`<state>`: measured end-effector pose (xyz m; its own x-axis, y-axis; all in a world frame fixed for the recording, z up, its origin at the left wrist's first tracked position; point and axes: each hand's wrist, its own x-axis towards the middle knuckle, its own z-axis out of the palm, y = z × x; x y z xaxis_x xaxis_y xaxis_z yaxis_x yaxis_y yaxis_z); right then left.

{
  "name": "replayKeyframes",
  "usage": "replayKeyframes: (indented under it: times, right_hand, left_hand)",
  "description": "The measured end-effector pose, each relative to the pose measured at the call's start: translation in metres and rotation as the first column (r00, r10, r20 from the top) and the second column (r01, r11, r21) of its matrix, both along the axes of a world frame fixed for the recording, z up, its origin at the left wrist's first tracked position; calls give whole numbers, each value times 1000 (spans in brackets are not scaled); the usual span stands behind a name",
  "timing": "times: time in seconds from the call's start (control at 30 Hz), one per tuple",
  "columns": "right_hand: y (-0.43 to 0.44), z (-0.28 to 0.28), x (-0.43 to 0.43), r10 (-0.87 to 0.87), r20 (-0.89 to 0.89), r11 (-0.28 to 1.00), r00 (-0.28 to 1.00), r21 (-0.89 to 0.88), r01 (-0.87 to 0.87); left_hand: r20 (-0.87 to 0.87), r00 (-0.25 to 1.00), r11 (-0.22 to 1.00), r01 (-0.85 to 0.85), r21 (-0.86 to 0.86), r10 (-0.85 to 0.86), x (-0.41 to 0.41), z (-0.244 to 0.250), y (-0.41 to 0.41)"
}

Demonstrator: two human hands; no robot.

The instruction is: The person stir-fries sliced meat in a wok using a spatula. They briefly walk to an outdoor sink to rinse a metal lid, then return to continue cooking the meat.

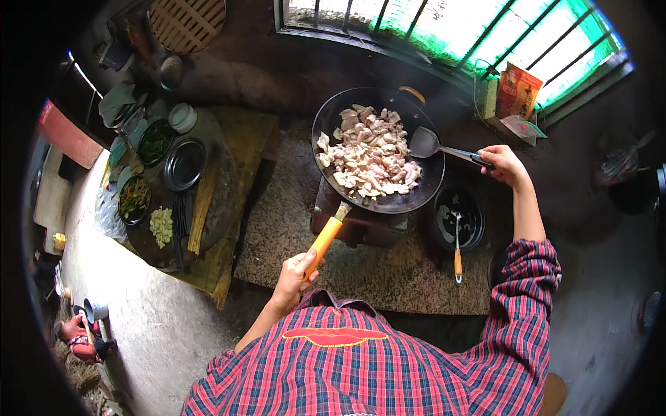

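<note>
My left hand (pixel 297 275) grips the yellow handle (pixel 323 242) of a black wok (pixel 375 204). Pale sliced meat (pixel 372 148), mostly whitish with some pinkish pieces, is heaped in the wok. In my right hand (pixel 503 165) is the dark grip of a metal spatula (pixel 425 142), whose blade rests inside the wok at the right edge of the meat. A wooden-looking loop handle (pixel 412 94) sits on the wok's far rim. Under the wok is a dark stove (pixel 359 231), partly hidden.
Right of the stove, a dark pot (pixel 481 229) holds a ladle (pixel 458 249). At left, a round board (pixel 218 208) bears chopped garlic (pixel 162 226), a cleaver (pixel 179 223), an empty metal bowl (pixel 185 164) and vegetable bowls (pixel 134 200). A barred window (pixel 452 36) lies beyond. A person (pixel 80 333) sits far left.
</note>
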<state>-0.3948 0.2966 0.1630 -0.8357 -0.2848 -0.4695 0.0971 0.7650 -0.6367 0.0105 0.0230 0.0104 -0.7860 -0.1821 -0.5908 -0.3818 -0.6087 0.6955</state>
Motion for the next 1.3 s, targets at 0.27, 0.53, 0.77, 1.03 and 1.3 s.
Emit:
replayKeyframes:
  times: [0.27,0.53,0.77,1.03,1.3]
  right_hand:
    - [-82,-49,-24,264,65,959,962,-125,-255]
    - [-102,-23,95,750,-558,617,355,396,-681]
    - [-59,46,174,813,-510,572,281,609,-549]
    - [-47,53,206,879,-397,477,265,742,-472]
    - [-44,-41,106,616,-751,773,236,521,-361]
  left_hand:
    - [28,1000,1000,-11,-4,11,1,1,1]
    - [7,1000,1000,-18,-22,18,3,-7,4]
    - [-26,1000,1000,-6,9,6,2,-10,5]
    - [-40,998,999,-41,-6,40,6,-20,4]
    - [-34,999,1000,4,9,-4,-1,-13,5]
